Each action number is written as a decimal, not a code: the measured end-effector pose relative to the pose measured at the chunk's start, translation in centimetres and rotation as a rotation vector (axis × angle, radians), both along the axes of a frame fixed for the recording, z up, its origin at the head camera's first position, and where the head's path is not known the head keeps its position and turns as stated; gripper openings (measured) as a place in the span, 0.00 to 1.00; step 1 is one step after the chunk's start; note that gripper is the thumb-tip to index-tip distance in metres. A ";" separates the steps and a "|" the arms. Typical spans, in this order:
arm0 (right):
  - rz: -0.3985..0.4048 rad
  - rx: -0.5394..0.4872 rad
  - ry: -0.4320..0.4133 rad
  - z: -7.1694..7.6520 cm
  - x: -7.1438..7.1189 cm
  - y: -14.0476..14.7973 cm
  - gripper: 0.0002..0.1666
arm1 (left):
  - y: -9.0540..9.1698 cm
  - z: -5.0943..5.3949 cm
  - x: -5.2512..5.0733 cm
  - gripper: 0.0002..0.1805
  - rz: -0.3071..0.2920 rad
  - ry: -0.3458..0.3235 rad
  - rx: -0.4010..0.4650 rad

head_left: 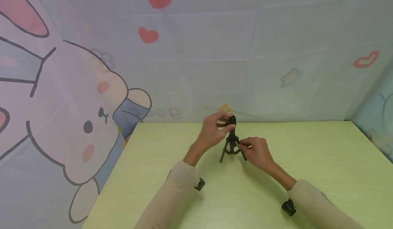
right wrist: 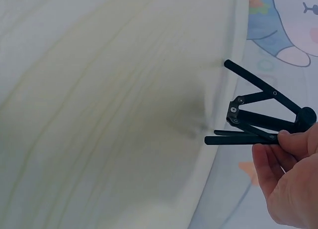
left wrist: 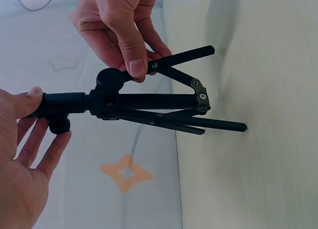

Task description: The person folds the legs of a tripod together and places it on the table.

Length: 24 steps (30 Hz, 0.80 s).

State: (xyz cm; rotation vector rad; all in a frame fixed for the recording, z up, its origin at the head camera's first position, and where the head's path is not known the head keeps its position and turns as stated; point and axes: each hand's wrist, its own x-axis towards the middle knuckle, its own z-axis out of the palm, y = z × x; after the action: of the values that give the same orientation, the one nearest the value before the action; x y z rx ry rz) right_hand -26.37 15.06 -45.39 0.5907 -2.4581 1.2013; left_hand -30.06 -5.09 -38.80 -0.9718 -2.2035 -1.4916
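A small black tripod [head_left: 232, 144] stands near the far side of the table, its legs partly spread. In the left wrist view its centre post [left wrist: 154, 101] and hinged leg braces show clearly. My left hand [head_left: 213, 129] grips the upper column [left wrist: 64, 103] between thumb and fingers, above a small knob [left wrist: 59, 124]. Lower down, my right hand [head_left: 257, 150] pinches one leg between thumb and fingertips, just below the round side knob [left wrist: 110, 80]. The right wrist view shows the thumb of that hand [right wrist: 298, 174] on the leg; the column top is out of frame there.
The pale yellow-green table [head_left: 319, 167] reaches back to a cloth backdrop [head_left: 208, 69] printed with a rabbit and hearts. Both forearms wear beige sleeves [head_left: 172, 195], with a black wrist device [head_left: 288, 207] under each.
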 end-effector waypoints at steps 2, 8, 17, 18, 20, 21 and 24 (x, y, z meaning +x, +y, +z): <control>0.002 -0.015 0.003 0.0 0.0 0.0 0.04 | 0.0 0.0 0.0 0.11 0.001 -0.007 0.003; 0.008 -0.037 0.009 -0.2 0.0 0.1 0.04 | 0.2 0.0 0.0 0.12 -0.006 0.008 -0.015; -0.004 -0.066 -0.009 -0.5 0.0 0.2 0.04 | 0.4 0.1 0.1 0.12 -0.002 0.030 -0.055; -0.006 -0.070 -0.012 -0.5 0.0 0.2 0.04 | 0.4 0.1 0.1 0.12 -0.002 0.032 -0.053; -0.010 -0.078 -0.020 -0.6 0.0 0.2 0.05 | 0.4 0.1 0.1 0.11 -0.002 0.034 -0.049; -0.012 -0.082 -0.023 -0.6 0.0 0.2 0.05 | 0.4 0.1 0.1 0.11 -0.002 0.034 -0.048; -0.019 -0.088 -0.029 -0.6 0.0 0.1 0.05 | 0.4 0.1 0.1 0.10 -0.002 0.035 -0.047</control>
State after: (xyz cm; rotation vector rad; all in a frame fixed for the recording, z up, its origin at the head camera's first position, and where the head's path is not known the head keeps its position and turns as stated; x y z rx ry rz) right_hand -26.37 15.14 -46.02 0.5278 -2.4146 1.3113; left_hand -29.95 -4.66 -38.72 -1.0077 -2.2232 -1.4190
